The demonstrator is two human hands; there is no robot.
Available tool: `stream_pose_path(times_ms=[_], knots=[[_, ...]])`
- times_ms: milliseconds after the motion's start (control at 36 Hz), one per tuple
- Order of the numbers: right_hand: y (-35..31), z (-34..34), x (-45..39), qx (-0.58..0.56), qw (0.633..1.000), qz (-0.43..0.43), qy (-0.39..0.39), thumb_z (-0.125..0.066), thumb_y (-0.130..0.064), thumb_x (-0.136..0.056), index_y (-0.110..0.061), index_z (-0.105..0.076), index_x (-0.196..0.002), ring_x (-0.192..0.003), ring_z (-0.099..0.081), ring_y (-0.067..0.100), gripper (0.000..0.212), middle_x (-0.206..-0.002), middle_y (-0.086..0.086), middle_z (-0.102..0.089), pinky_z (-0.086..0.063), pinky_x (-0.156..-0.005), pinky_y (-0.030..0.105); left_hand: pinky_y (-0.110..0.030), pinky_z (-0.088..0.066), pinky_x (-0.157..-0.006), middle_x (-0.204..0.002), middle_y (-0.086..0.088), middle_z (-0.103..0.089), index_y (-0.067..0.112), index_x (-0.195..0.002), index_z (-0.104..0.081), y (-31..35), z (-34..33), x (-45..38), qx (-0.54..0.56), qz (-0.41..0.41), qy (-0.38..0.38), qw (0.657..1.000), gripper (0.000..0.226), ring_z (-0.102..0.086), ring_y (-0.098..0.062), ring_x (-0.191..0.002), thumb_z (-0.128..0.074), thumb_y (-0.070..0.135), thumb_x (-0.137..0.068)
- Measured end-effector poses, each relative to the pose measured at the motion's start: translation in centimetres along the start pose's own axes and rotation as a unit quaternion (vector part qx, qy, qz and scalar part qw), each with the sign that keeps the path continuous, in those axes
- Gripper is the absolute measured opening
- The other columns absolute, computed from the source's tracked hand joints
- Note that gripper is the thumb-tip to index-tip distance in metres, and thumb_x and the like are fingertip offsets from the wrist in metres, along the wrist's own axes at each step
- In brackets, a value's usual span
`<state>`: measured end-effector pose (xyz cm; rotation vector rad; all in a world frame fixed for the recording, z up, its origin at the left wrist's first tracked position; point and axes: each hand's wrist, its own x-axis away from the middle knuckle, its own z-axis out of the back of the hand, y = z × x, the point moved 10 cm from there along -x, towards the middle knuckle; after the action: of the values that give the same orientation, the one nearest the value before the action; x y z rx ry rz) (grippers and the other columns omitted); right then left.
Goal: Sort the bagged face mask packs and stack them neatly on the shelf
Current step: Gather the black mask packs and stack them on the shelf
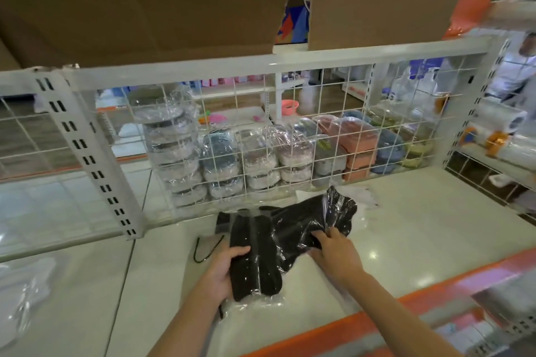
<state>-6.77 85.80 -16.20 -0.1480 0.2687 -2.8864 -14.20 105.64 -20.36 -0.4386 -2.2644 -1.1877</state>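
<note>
Glossy clear-bagged black mask packs [278, 240], left hand [223, 266] fingers curled around, right hand [333, 252] fingers pinching.

I have a single view, from the camera worn on the head. It looks forward and down across the white shelf [406, 226], close enough that both forearms enter from the bottom edge. Straight ahead it faces the wire grid back panel [290, 130], with cardboard boxes [145, 3] filling the top of frame.
</note>
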Motion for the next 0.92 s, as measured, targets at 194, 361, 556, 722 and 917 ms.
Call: stream_pose_path(times_ms=[194,361,556,722,917], knots=[[0.0,-1.0,0.8,0.009,1.000,0.017,0.005,-0.032,-0.018,-0.101,-0.020,-0.035,-0.145,-0.141,-0.027,0.025,0.044,-0.149,0.005,-0.035,-0.023,-0.116,0.032,-0.041,-0.050,-0.066,-0.082,-0.020,-0.070,0.001,-0.106,-0.057,1.7,-0.6,-0.1,-0.054,-0.038,0.005,0.998,0.017,-0.065,-0.030,-0.076,-0.050,0.004,-0.091],[2.1,-0.6,2.0,-0.106,0.989,-0.072,0.076,-0.036,-0.015,-0.098,-0.019,-0.058,-0.120,-0.122,-0.052,0.026,0.031,-0.132,0.010,-0.057,-0.042,-0.091,0.031,-0.048,-0.050,-0.072,-0.104,-0.026,-0.066,-0.002,-0.121,-0.053,0.7,-0.3,-0.8,-0.021,-0.021,0.005,1.000,0.039,-0.065,-0.036,-0.093,-0.056,0.016,-0.086],[-3.4,0.8,4.4,-0.333,0.941,0.021,0.057,-0.047,-0.022,-0.098,-0.021,-0.067,-0.115,-0.078,-0.066,0.018,0.026,-0.098,0.005,-0.072,-0.042,-0.068,0.022,-0.048,-0.047,-0.078,-0.103,-0.026,-0.068,0.002,-0.111,-0.063,1.1,-2.9,0.3,0.009,-0.022,-0.053,0.998,0.046,-0.063,-0.036,-0.100,-0.043,0.040,-0.097],[-7.1,-0.5,4.1,-0.506,0.856,0.066,-0.078,-0.059,-0.022,-0.091,-0.015,-0.075,-0.090,-0.083,-0.064,0.004,0.017,-0.087,-0.004,-0.073,-0.049,-0.082,0.022,-0.045,-0.057,-0.071,-0.099,-0.028,-0.065,-0.008,-0.121,-0.052,2.3,-1.8,-0.6,-0.061,-0.057,0.003,0.997,0.030,-0.065,-0.034,-0.083,-0.048,-0.004,-0.091],[-3.6,1.2,-0.6,-0.175,0.984,0.039,-0.024,-0.051,-0.035,-0.095,-0.016,-0.041,-0.139,-0.133,-0.039,0.020,0.049,-0.148,0.002,-0.037,-0.028,-0.112,0.031,-0.045,-0.049,-0.070,-0.091,-0.025,-0.062,0.002,-0.100,-0.053,2.6,0.4,0.7,-0.005,-0.077,0.063,0.995,0.019,-0.060,-0.032,-0.081,-0.040,-0.010,-0.092]])
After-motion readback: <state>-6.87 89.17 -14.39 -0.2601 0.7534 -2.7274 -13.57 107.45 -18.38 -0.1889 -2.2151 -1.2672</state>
